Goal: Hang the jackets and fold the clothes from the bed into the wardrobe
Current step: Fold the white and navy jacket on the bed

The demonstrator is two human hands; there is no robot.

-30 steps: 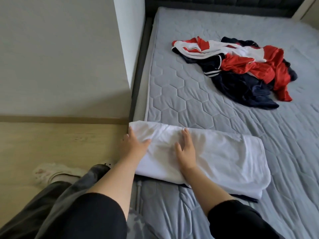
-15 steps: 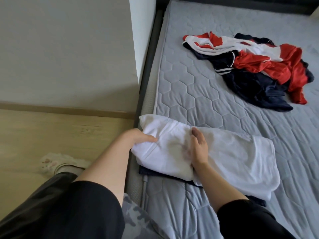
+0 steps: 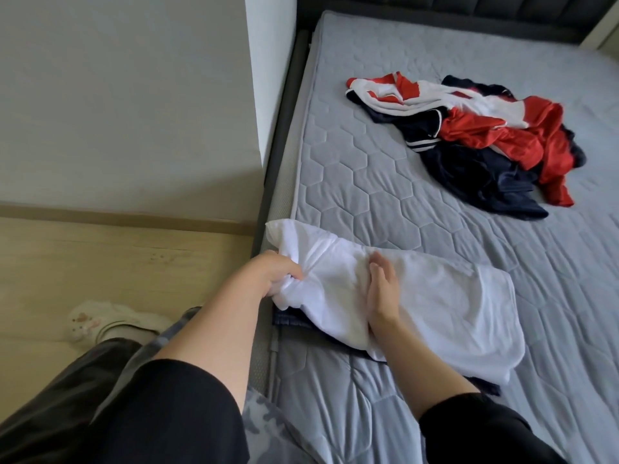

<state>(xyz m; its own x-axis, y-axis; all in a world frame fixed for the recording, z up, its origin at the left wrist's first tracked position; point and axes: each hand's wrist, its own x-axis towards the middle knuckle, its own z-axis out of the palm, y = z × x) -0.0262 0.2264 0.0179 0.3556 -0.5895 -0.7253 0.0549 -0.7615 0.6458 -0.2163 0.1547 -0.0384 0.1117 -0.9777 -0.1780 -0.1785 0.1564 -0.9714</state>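
1. Surface: grey quilted mattress with hexagon stitching, set in a dark bed frame; dark padded headboard along the top.
2. Room: pale wall on the left, corner ending right by the bed frame; light wood floor below it, with a baseboard strip.
3. White garment lies partly folded at the near-left mattress edge; a dark garment peeks out underneath it.
4. Left hand is clenched on a bunched left end of the white garment, at the mattress edge.
5. Right hand lies on the garment's middle, fingers straight and together, edge-on.
6. Heap of red, white and navy clothes sits further up the mattress, well apart from the white garment.
7. Lower left: person's dark trouser leg and a white sock on the floor.
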